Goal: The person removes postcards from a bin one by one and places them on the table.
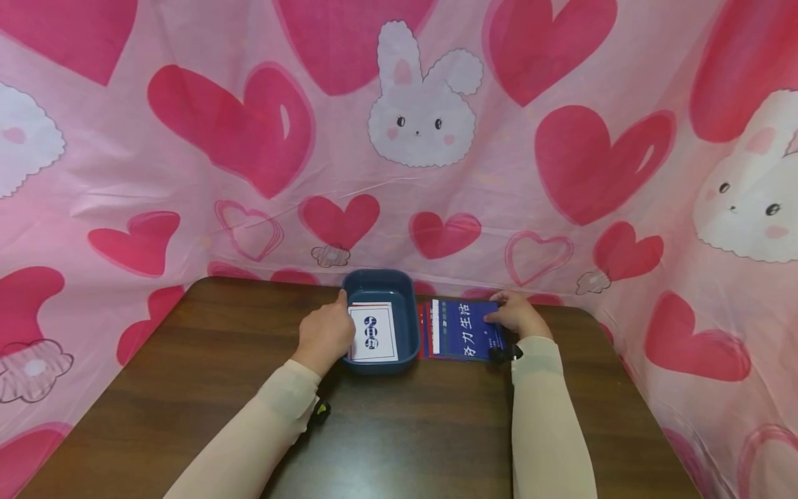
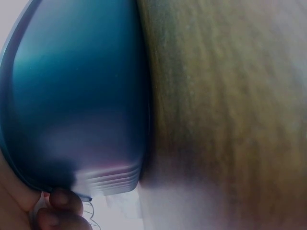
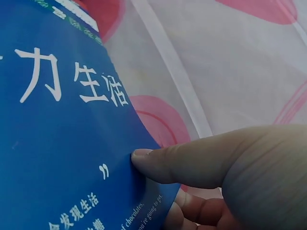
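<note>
At the table's far side stands a dark blue plastic bin [image 1: 408, 346] with a white card [image 1: 386, 322] bearing dark lettering inside. My left hand [image 1: 325, 331] grips the bin's left rim; in the left wrist view curled fingers [image 2: 67, 201] show at the rim's end, beside the ribbed corner. To the right of the bin lies a fanned row of cards, red [image 1: 427, 333] and white [image 1: 436, 326] ones partly covered by a blue card [image 1: 461, 326] with white Chinese characters. My right hand [image 1: 519, 315] pinches this blue card's far right corner, thumb above and fingers beneath.
The brown wooden table [image 1: 411, 430] runs from the bin toward me. Right behind the bin and around the table's sides hangs a pink cloth [image 1: 349, 138] printed with hearts and rabbits. A dark wrist strap [image 1: 505, 353] sits close to the cards' right edge.
</note>
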Available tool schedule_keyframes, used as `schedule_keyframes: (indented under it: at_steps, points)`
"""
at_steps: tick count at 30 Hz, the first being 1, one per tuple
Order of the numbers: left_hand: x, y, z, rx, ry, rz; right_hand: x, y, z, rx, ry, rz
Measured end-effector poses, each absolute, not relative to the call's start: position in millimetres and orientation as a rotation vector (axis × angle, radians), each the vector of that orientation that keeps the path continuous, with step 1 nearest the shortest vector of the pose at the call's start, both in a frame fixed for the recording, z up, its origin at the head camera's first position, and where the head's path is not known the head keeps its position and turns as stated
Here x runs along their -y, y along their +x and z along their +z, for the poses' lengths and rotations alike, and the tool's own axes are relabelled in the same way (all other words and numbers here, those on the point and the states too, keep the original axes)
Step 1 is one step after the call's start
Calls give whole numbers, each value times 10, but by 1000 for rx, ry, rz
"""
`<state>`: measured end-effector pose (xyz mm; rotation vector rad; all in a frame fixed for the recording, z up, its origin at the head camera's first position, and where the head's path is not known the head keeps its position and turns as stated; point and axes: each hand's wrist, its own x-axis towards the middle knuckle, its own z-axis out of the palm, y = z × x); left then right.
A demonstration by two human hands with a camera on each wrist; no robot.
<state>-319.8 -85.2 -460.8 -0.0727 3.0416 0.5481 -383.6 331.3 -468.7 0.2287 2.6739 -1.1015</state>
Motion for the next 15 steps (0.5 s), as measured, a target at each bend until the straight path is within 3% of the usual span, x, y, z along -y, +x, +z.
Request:
schedule_keyframes:
  at_steps: [15]
  points:
    - [859,-3191,-4613,-3042,-74,576,-3254,-3846,-4690,-2738,216,-1001]
